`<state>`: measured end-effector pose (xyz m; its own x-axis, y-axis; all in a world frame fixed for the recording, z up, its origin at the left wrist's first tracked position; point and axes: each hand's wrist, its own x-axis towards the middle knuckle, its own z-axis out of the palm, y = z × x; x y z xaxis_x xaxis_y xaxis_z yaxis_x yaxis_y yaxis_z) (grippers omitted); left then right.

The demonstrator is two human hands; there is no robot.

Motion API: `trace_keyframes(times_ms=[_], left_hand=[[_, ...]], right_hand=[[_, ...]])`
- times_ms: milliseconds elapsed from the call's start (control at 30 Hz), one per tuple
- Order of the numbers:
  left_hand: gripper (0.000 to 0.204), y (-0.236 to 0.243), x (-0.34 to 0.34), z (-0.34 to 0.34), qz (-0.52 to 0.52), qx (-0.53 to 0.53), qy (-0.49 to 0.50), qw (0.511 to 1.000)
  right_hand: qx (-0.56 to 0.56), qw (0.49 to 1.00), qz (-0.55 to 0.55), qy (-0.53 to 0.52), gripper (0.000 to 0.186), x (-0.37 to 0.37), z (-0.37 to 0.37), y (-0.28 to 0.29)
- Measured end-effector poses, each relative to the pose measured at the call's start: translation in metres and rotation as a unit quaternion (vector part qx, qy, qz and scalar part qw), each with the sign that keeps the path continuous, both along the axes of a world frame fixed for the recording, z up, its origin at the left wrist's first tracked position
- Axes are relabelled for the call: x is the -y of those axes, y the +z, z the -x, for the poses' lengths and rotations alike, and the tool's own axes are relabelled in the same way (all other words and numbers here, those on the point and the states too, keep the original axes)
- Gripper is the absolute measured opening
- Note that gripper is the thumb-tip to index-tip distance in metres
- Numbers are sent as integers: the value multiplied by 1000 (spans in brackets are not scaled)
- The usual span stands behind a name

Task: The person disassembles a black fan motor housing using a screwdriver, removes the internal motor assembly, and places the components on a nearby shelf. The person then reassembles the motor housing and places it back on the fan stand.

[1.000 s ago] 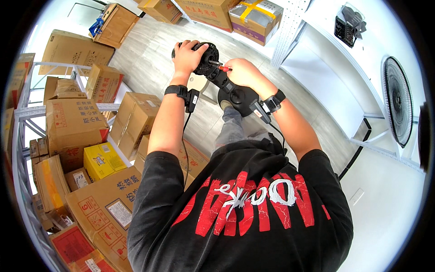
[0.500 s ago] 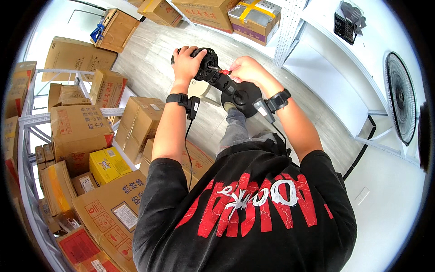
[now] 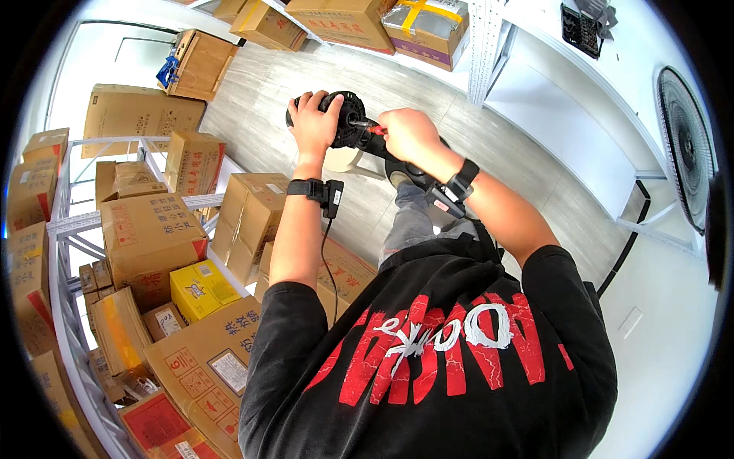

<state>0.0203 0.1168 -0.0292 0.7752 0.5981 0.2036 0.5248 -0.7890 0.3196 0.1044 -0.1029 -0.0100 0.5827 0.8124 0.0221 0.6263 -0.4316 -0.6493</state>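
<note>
In the upper middle, a black fan motor head (image 3: 350,115) sits on its pole, tilted away from me. My left hand (image 3: 313,126) wraps round the rear of its housing, fingers closed over the top. From the right, my right hand (image 3: 413,138) grips a screwdriver (image 3: 378,130) with a red handle in a closed fist. Its shaft points left into the face of the motor head; the tip's exact seat is too small to make out. Below my right hand, the dark round base (image 3: 404,170) is partly covered by my hand and forearm.
A beige stool (image 3: 342,160) stands under the motor head. Cardboard boxes (image 3: 153,237) fill the metal rack at left, with more boxes (image 3: 344,21) at the far side. On the white shelf at right lie a black fan grille (image 3: 685,149) and a black tool case (image 3: 581,32).
My right hand has turned and closed more fully over the screwdriver handle, and its wrist now covers more of the base. My left hand keeps its hold. The view has shifted slightly.
</note>
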Motion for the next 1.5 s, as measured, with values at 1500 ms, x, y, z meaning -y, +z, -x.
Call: trace_keyframes(times_ms=[1500], left_hand=[[45,18,33,0,22,85,9,996]], right_hand=[[51,997,-19,-48,32,17,8,-16]])
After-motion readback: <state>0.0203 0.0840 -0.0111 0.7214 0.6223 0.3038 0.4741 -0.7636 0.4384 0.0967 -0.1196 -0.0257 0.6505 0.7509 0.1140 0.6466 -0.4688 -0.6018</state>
